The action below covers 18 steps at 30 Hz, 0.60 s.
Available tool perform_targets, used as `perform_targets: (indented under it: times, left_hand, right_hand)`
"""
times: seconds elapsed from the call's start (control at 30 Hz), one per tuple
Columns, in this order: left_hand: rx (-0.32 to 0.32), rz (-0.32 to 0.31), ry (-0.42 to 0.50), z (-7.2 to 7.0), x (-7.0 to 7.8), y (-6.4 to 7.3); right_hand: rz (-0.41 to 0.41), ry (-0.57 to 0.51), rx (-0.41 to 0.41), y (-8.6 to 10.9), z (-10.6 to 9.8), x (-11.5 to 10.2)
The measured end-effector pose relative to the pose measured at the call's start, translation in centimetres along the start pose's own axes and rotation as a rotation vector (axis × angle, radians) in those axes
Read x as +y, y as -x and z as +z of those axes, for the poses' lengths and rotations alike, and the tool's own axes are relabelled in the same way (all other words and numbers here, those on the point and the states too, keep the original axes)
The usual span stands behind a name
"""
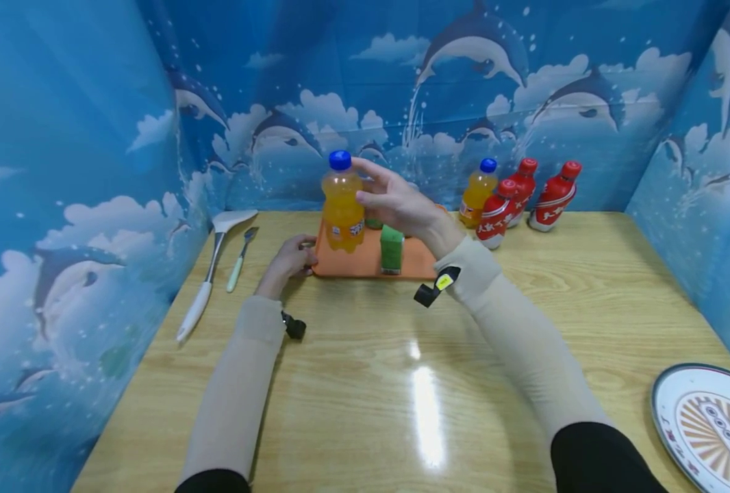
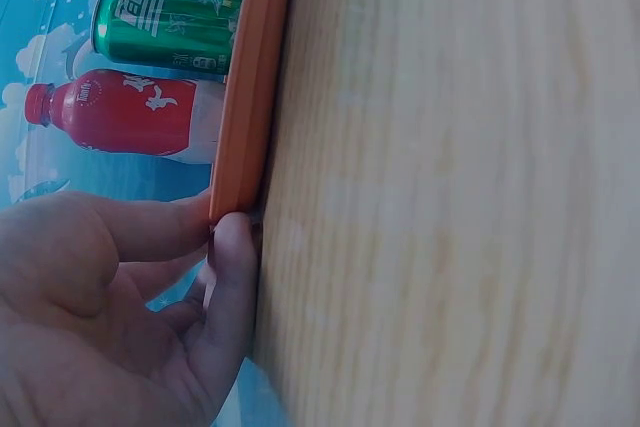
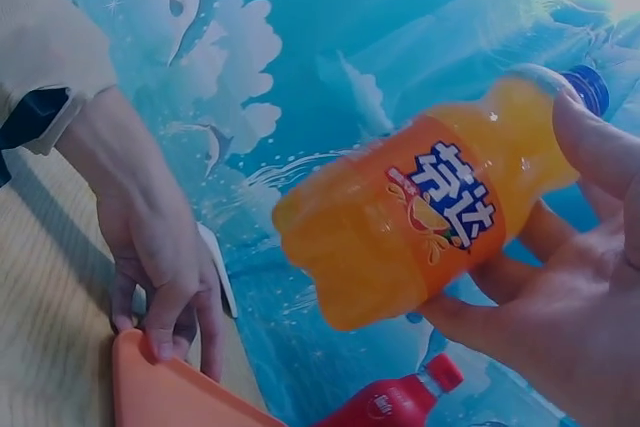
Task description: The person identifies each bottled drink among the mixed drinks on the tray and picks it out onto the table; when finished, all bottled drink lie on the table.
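My right hand (image 1: 402,202) holds a bottle of orange soda (image 1: 343,209) with a blue cap, raised over the orange tray (image 1: 359,266). In the right wrist view the soda bottle (image 3: 400,212) is tilted, its thumb-side grip near the cap. My left hand (image 1: 292,260) pinches the tray's left front corner between thumb and fingers. A green boxy item (image 1: 392,250) stands on the tray. Behind the tray's rim, the left wrist view shows green cans (image 2: 170,25) and a red bottle (image 2: 135,112); the raised soda and right hand mostly hide these in the head view.
Right of the tray stand another orange soda bottle (image 1: 479,193) and several red bottles (image 1: 552,197). A white-handled spatula (image 1: 207,277) and a small fork-like utensil (image 1: 242,260) lie at left. A patterned plate (image 1: 710,424) sits at the front right. Dolphin-print curtains enclose the table.
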State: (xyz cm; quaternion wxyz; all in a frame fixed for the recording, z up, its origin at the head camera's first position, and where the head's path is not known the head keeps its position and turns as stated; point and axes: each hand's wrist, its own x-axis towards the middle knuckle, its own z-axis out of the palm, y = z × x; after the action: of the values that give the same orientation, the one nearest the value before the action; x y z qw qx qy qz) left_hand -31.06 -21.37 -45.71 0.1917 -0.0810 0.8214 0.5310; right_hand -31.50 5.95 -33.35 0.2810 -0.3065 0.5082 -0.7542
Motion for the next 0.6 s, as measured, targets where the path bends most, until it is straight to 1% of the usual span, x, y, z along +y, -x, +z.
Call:
perform_targets:
  times: [0.2, 0.4, 0.6]
  left_hand:
    - [0.007, 0.004, 0.003, 0.1, 0.2, 0.0]
    - [0.002, 0.008, -0.005, 0.2, 0.4, 0.2]
    - [0.001, 0.005, -0.001, 0.2, 0.3, 0.1]
  right_hand:
    - [-0.036, 0.006, -0.049, 1.3, -0.7, -0.9]
    - [-0.080, -0.019, -0.044, 3.2, -1.7, -1.9]
    - [-0.150, -0.024, -0.039, 5.2, -2.9, -3.0]
